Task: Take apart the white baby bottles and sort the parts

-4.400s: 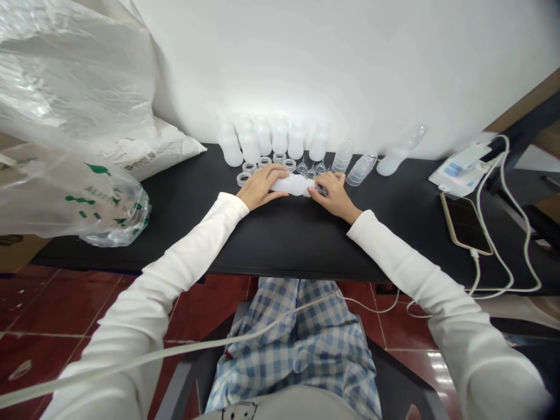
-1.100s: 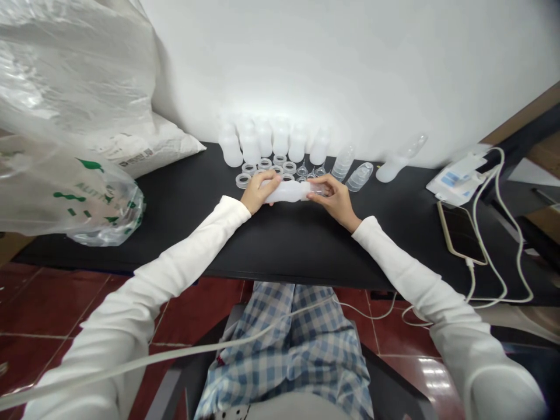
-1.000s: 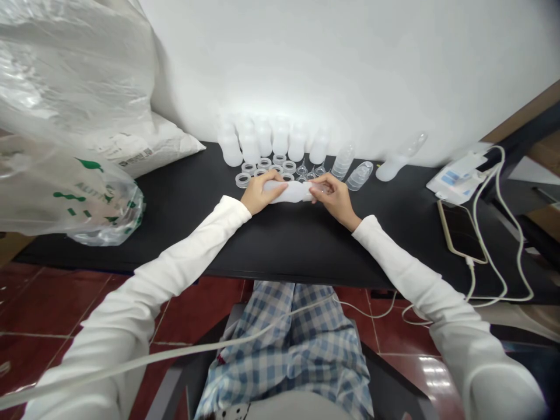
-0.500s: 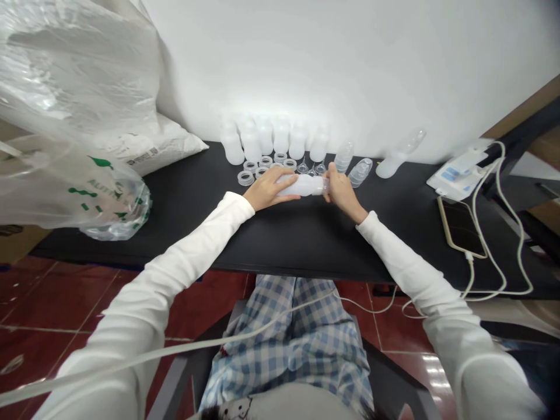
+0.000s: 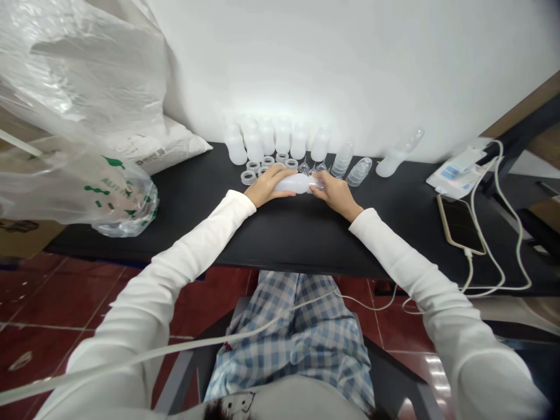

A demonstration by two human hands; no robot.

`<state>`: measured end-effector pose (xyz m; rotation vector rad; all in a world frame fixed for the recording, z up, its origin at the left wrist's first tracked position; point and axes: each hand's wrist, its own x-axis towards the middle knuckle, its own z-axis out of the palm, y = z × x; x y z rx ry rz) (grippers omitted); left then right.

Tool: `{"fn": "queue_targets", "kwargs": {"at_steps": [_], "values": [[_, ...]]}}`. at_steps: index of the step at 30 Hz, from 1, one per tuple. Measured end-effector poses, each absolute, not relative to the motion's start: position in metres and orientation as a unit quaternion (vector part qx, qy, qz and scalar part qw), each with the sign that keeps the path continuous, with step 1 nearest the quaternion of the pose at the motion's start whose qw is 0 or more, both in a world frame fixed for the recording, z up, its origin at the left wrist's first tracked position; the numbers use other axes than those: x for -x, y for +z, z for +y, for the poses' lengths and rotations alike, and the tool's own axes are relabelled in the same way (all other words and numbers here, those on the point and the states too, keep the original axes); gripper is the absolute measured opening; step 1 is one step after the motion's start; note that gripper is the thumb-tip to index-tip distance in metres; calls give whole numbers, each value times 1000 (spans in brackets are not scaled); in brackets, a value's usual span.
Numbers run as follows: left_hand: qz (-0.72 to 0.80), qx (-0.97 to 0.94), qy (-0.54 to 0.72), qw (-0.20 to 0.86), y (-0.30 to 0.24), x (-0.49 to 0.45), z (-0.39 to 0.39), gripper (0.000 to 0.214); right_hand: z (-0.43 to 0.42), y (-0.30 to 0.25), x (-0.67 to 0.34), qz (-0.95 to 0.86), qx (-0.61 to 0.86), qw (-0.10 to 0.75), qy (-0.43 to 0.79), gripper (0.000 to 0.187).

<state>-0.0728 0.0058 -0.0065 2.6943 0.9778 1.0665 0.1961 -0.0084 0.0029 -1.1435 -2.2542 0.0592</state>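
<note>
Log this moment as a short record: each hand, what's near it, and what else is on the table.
Left hand: gripping the frosted plastic bottle, which lies sideways
Right hand: gripping that bottle's other end
Nearby: plastic rings, clear funnels, upright white bottles
Rest: black table, smartphone, plastic bag

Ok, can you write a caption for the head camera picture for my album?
A left hand and a right hand hold a white plastic bottle at a black table, near a row of bottles and plastic rings.
</note>
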Motion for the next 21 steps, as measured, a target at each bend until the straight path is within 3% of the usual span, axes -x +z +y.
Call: {"fn": "queue_targets", "kwargs": {"at_steps": [9, 16, 21], "values": [[301, -890, 335, -74, -4, 67, 5, 57, -20, 15, -179, -702, 454, 435, 335, 64], [308, -891, 327, -57, 6, 70, -2, 57, -25, 10, -185, -735, 445, 415, 300, 63], [345, -868, 357, -29, 9, 73, -5, 62, -33, 15, -186, -739, 393, 454, 306, 66]]}}
